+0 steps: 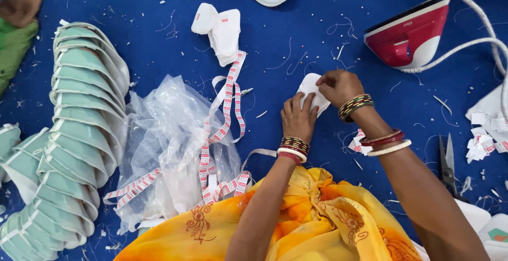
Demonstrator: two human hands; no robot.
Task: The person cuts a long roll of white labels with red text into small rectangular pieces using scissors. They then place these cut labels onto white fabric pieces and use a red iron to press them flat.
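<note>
A small white fabric piece (310,88) lies on the blue surface (296,33) in the middle. My left hand (298,118) presses flat on its lower part, fingers spread over it. My right hand (338,85) pinches its upper right edge with the fingertips. Both wrists wear bangles. A long white ribbon of red-printed labels (227,102) trails to the left of my left hand. Yellow-orange cloth (317,218) covers my lap below.
A red and white iron (410,36) with its white cord (476,41) stands at upper right. Scissors (447,166) and cut label scraps (484,134) lie right. A crumpled clear plastic bag (169,139), a long stack of pale green pieces (79,129) and folded white pieces (219,31) lie left.
</note>
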